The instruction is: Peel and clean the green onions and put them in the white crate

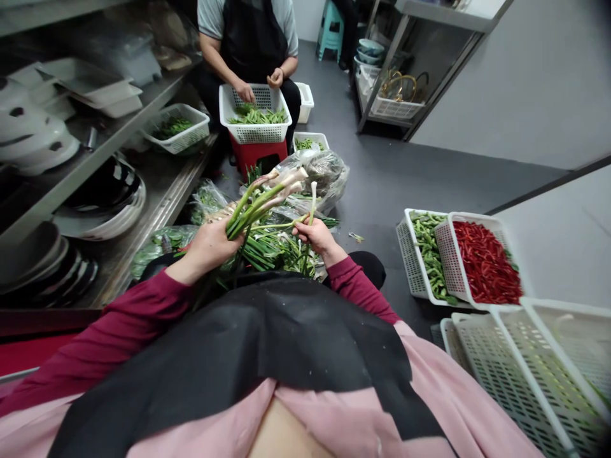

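My left hand (pixel 210 245) is closed around a bunch of spring onions (pixel 260 200), green stalks in the fist and white ends pointing away. A single spring onion (pixel 312 197) stands upright in the pinch of my right hand (pixel 317 236), just right of the bunch. Below both hands lies a pile of green onion leaves (pixel 267 251) on the floor, in front of my black apron (pixel 248 356).
A person sits opposite with both hands in a white basket of greens (pixel 255 117) on a red stool (pixel 258 156). Clear plastic bags (pixel 319 175) lie between us. Baskets of red chillies (pixel 484 261) and green chillies (pixel 427 251) stand right, empty baskets (pixel 529 369) nearer. Metal shelves (pixel 157 191) with bowls line the left.
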### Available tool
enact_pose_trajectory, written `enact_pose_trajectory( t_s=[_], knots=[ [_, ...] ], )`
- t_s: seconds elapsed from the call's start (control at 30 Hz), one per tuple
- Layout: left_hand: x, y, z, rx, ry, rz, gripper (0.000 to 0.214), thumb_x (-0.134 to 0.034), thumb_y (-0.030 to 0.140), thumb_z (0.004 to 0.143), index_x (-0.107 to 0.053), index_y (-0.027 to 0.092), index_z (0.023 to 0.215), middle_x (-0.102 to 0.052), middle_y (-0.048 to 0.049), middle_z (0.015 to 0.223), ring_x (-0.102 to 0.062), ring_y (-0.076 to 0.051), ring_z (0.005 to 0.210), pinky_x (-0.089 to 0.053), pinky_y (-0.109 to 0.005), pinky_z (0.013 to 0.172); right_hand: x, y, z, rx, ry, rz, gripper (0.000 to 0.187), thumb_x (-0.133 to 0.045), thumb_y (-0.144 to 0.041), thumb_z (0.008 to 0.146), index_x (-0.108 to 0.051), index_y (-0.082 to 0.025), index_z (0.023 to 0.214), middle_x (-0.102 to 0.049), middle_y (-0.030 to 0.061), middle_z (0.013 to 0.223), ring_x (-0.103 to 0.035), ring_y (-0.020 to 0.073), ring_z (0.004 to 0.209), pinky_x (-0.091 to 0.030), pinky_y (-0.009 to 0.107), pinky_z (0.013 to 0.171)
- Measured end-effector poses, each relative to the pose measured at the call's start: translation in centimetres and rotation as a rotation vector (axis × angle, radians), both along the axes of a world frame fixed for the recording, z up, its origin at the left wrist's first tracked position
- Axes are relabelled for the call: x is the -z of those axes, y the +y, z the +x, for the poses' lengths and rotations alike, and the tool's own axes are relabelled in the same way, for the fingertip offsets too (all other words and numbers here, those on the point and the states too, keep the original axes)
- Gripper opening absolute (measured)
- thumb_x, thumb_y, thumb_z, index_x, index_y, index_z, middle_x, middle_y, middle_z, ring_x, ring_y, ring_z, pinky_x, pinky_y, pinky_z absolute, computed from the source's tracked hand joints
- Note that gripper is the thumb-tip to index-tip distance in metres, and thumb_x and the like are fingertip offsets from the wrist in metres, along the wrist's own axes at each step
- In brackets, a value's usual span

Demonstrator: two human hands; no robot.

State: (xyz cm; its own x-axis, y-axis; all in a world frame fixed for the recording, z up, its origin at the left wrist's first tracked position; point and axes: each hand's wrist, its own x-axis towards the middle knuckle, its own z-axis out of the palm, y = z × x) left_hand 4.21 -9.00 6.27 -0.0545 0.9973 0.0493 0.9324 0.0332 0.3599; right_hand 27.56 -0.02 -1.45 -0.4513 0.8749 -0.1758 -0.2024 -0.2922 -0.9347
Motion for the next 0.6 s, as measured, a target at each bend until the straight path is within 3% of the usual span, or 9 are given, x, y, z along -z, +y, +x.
enact_pose_trajectory(
  t_s=[0.13,0.3,0.47,0.6],
  knots=[
    [-0.2,-0.3,-0.2,0.011,-0.018,-0.007,0.032,-0.052,0.039,0.077,-0.063,0.019,0.100,-0.065,-0.0032,0.075,-0.062,-0.020,0.069,-0.039,-0.022,0.059,-0.2,0.5,1.1,-0.061,0.040,-0.153,0.023,-0.071,-0.026,0.065,-0.052,-0.013,0.064,-0.054,-0.0027,0.051,-0.033,0.0018,0.036,-0.016,0.015,0.034],
    [-0.1,-0.2,-1.4,0.027,-0.112,-0.048,0.024,-0.054,0.038,0.071,-0.061,0.018,0.082,-0.061,-0.0016,0.067,-0.057,-0.018,0.064,-0.039,-0.021,0.056,-1.4,1.6,2.7,0.147,0.327,-0.371,0.009,-0.056,-0.008,0.071,-0.051,-0.015,0.074,-0.043,-0.0079,0.049,-0.024,0.0015,0.037,-0.019,0.013,0.036],
    [-0.5,-0.1,-1.7,0.068,-0.267,-0.131,0.021,-0.057,0.038,0.066,-0.057,0.017,0.069,-0.055,0.0005,0.060,-0.051,-0.015,0.058,-0.038,-0.021,0.052,-2.2,2.4,2.6,0.283,0.364,-0.358,0.014,-0.049,-0.005,0.077,-0.046,-0.016,0.069,-0.035,-0.0073,0.049,-0.021,0.0033,0.038,-0.020,0.014,0.036],
    [-0.9,-0.9,-3.3,-0.018,-0.366,-0.197,0.017,-0.062,0.034,0.059,-0.056,0.018,0.061,-0.052,0.0014,0.052,-0.048,-0.014,0.050,-0.036,-0.023,0.048,-1.2,4.3,4.6,0.426,0.190,-0.241,0.014,-0.051,-0.010,0.078,-0.044,-0.018,0.070,-0.031,-0.0087,0.046,-0.018,0.0036,0.037,-0.018,0.015,0.035]
  ],
)
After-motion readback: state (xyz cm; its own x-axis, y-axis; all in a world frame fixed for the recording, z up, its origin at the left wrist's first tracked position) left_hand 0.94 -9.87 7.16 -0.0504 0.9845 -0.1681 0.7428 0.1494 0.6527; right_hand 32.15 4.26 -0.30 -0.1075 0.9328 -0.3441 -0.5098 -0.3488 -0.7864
